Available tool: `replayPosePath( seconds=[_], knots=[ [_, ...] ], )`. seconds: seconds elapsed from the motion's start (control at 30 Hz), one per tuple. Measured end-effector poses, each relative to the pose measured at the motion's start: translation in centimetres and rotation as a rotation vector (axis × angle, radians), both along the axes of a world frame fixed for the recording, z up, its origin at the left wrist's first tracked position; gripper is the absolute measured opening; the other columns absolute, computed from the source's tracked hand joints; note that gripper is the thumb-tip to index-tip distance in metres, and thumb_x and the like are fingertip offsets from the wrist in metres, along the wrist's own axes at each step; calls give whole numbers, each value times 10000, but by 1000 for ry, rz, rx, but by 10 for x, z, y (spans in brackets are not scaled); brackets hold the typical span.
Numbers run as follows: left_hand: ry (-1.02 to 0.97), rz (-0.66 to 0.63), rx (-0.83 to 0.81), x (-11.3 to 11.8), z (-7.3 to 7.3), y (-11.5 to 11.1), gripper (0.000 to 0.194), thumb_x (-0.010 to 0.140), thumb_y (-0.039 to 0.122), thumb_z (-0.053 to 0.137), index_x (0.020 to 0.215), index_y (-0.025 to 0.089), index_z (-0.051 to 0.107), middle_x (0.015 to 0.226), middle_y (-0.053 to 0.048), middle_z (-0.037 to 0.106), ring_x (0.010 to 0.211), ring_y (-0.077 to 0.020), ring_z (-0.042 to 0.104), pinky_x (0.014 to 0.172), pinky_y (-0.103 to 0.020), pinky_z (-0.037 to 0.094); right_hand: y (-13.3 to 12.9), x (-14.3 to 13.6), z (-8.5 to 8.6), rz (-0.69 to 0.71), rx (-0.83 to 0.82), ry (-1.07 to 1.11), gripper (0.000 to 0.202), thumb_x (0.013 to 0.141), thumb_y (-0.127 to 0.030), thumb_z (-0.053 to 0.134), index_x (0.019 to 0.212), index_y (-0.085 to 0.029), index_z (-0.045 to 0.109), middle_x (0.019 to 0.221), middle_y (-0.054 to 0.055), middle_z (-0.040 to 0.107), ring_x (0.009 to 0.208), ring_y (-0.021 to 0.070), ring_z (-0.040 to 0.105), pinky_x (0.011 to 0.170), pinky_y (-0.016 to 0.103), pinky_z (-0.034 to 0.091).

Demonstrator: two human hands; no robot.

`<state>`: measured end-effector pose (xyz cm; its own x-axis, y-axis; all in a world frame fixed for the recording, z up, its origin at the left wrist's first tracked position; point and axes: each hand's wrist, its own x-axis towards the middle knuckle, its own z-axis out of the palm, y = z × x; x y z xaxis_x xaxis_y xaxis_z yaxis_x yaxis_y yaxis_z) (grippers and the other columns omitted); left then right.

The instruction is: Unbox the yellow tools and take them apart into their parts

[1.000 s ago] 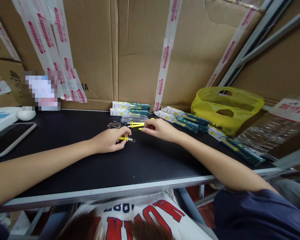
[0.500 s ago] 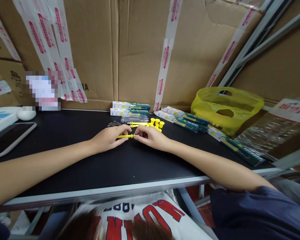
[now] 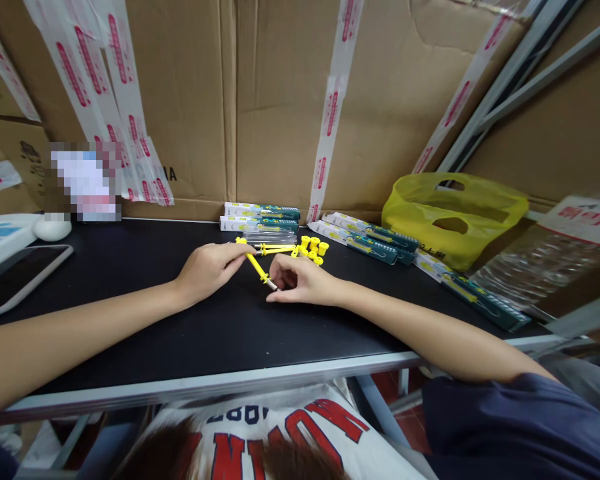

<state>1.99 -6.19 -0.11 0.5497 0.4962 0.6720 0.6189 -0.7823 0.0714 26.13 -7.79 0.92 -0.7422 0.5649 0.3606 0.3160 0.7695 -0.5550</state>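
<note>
A slim yellow plastic rod with a metal tip slants above the black table, its tip toward me and to the right. My left hand is closed, with its fingertips on the rod's upper part. My right hand curls around the metal tip, thumb below and fingers above. Just behind lies a similar yellow rod. Several small yellow spool-shaped caps are heaped beyond my right hand. Clear thin tubes lie behind the rods.
Printed slim boxes are stacked at the back, with more boxes to the right. A yellow plastic bag and a large clear bottle stand at right. A phone lies at left. Cardboard walls the back.
The rod has swung from nearly level to slanted, its metal tip now lower and toward me. My left hand has shifted slightly left; my right thumb has moved down.
</note>
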Motion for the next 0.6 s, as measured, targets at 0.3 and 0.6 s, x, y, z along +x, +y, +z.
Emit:
replayPosePath(
  seconds=[0.3, 0.6],
  knots=[
    [-107, -171, -211, 2, 5, -7, 219, 919, 273, 417, 1027, 171, 577, 944, -26, 649, 657, -98, 574, 644, -222, 456, 2, 1, 0, -83, 1, 62, 269, 882, -437, 539, 939, -175, 518, 700, -26, 494, 600, 94, 444, 559, 222, 383],
    [-82, -392, -342, 3, -4, -3, 306, 927, 187, 386, 1231, 187, 353, 928, -40, 623, 770, -114, 608, 761, -271, 482, 6, -2, -6, -112, -15, 146, 319, 899, -375, 526, 1172, -215, 490, 977, 25, 513, 631, 84, 450, 587, 234, 414]
  ],
)
